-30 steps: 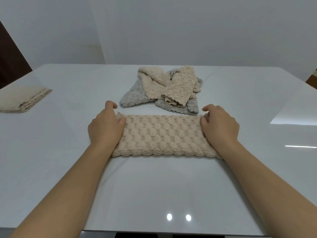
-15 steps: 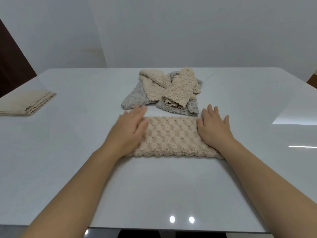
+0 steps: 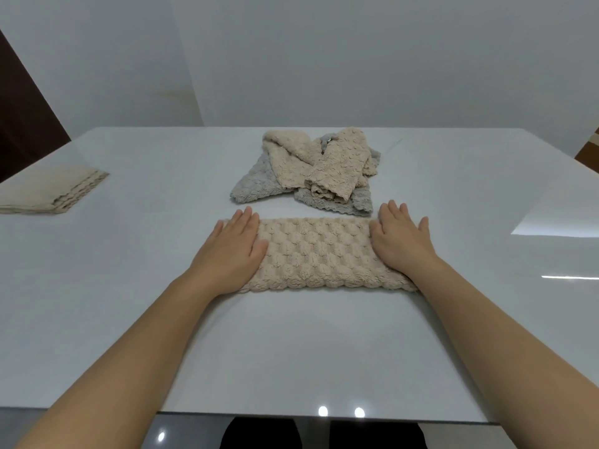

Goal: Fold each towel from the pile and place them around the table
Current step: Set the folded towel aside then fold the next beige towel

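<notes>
Head view: a beige towel (image 3: 316,254), folded into a long strip, lies on the white table (image 3: 291,351) near the person. Left hand (image 3: 231,254) presses flat on its left end, fingers straight; right hand (image 3: 400,243) presses flat on its right end. Just beyond lies the pile (image 3: 311,173) of beige and grey towels. A folded towel (image 3: 48,192) sits far left.

The white, flat-topped bench (image 3: 291,351) is smooth and glossy — it mirrors lamps and a bright window patch. The beige folded towel (image 3: 317,254) is soft cloth with a bubbly, puffed weave, matt throughout. The crumpled heap of beige and grey towels (image 3: 311,170) shows the same nubbly fabric — the flat beige folded towel at the left edge (image 3: 48,192) looks finer, with scalloped hems.
</notes>
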Motion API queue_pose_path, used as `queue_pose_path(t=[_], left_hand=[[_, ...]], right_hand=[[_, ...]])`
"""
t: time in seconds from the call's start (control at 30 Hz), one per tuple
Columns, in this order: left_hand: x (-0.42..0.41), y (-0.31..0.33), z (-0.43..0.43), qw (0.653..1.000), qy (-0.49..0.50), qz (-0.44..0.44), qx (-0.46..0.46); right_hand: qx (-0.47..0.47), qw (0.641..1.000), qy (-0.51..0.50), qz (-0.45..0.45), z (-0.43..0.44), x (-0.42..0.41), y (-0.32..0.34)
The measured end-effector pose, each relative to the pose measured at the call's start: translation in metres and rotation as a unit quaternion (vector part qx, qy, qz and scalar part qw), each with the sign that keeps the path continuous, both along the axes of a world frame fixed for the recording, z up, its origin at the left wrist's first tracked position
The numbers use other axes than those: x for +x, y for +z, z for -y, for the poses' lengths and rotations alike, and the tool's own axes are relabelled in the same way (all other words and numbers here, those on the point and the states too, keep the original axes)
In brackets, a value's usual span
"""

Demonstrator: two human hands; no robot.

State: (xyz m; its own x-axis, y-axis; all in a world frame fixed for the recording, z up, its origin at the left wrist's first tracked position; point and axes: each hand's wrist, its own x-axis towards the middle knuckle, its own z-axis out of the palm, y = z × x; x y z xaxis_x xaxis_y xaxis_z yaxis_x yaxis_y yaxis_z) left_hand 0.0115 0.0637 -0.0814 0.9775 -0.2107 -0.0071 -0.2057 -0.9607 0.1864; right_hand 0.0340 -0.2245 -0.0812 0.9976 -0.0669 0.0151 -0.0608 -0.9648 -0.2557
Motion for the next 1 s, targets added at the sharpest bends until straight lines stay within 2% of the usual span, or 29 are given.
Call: queue_pose_path(t=[0.1, 0.2, 0.3, 0.4, 0.57, 1.0], left_hand=[[-0.002, 0.0, 0.0, 1.0, 0.001, 0.001, 0.007], [-0.002, 0.0, 0.002, 1.0, -0.001, 0.005, 0.011], [-0.002, 0.001, 0.002, 1.0, -0.002, 0.005, 0.01], [-0.002, 0.001, 0.002, 1.0, -0.001, 0.008, 0.014], [-0.001, -0.001, 0.002, 1.0, 0.001, 0.009, 0.007], [-0.001, -0.001, 0.0, 1.0, -0.003, 0.008, 0.008]], right_hand=[[0.049, 0.996, -0.015, 0.076, -0.006, -0.009, 0.022], [0.007, 0.992, 0.07, 0.104, -0.036, -0.029, 0.045], [-0.039, 0.984, 0.165, 0.059, -0.086, -0.042, 0.047], [-0.043, 0.979, 0.197, 0.026, -0.124, -0.039, 0.027], [-0.064, 0.98, 0.187, 0.001, -0.132, -0.037, 0.002], [-0.048, 0.985, 0.164, -0.025, -0.093, -0.036, 0.008]])
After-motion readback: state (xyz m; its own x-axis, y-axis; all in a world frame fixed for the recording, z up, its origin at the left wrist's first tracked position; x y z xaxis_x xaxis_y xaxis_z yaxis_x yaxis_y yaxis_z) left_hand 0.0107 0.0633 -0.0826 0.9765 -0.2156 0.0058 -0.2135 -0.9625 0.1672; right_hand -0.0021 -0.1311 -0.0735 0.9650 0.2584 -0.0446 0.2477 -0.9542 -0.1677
